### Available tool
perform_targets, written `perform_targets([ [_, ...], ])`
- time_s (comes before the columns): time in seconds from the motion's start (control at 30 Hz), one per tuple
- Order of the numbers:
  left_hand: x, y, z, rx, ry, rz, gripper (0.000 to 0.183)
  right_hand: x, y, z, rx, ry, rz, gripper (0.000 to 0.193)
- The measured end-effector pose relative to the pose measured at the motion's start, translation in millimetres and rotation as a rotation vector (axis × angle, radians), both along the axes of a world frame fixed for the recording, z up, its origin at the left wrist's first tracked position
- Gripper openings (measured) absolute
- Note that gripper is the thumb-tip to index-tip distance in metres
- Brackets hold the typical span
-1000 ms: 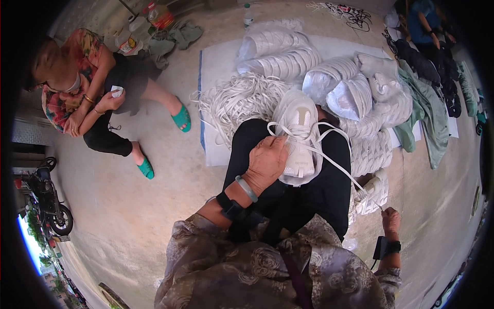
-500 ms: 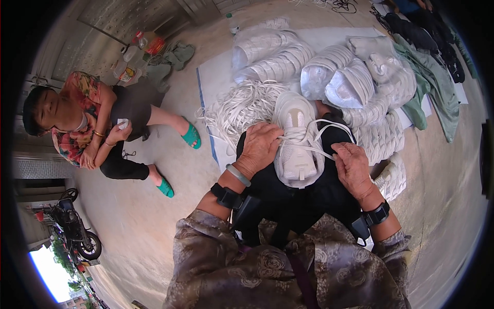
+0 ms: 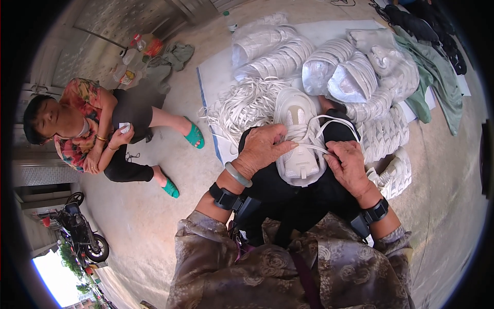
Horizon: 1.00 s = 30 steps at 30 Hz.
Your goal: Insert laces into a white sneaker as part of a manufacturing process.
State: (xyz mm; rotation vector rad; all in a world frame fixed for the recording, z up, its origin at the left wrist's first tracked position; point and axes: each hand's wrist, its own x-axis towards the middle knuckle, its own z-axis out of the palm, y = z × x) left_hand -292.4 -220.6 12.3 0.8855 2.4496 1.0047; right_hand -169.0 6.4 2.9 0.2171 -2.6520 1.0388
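One concrete floor fills the scene, giving room at left between the hands and a seated co-worker, and again at lower right beyond the right forearm. One white sheet, its left edge trimmed blue, spreads across the upper centre. The one co-worker sits at left with crossed forearms and two green slippers. On the sheet are plastic-wrapped stacks of white shoe parts: two at upper centre, two right of those, and others overlapping too closely to count. One motorcycle stands at lower left; one heap of white laces lies left of centre. One white shoe rests in the middle of the frame on dark-trousered legs, toe toward the wearer. Two bare hands flank it, forearms angling inward from below. The left hand lays its thumb across the lacing, fingers curled; whether it pinches is impossible to tell. The right hand pinches one white lace between thumb and fingers, beside the shoe's right edge.
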Motion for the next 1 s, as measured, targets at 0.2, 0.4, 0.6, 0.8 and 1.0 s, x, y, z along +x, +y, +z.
perform_targets([
  [0.2, 10.5, 11.6, 2.2, -0.08, 0.39, -0.126, 0.02, -1.1, -2.0, 2.5, 0.009, 0.014, 0.002, 0.018],
  [0.4, -2.8, 6.7, 16.2, 0.213, -0.576, -0.099, 0.013, -5.0, -2.1, 11.1, 0.044, -0.012, 0.036, 0.013],
  [0.6, -13.6, -0.5, 12.7, 0.886, -1.018, 0.126, 0.017, -13.5, -10.2, 15.1, -0.032, -0.002, 0.023, 0.009],
  [0.8, -3.8, -17.8, -4.1, 0.791, -0.885, 0.182, 0.01, -9.5, 2.2, 16.6, 0.119, 0.018, -0.04, 0.011],
  [1.0, 2.1, -7.1, -14.4, 0.374, -0.537, 0.19, 0.017, 18.8, 67.5, 20.2, 0.213, 0.314, -0.277, 0.023],
])
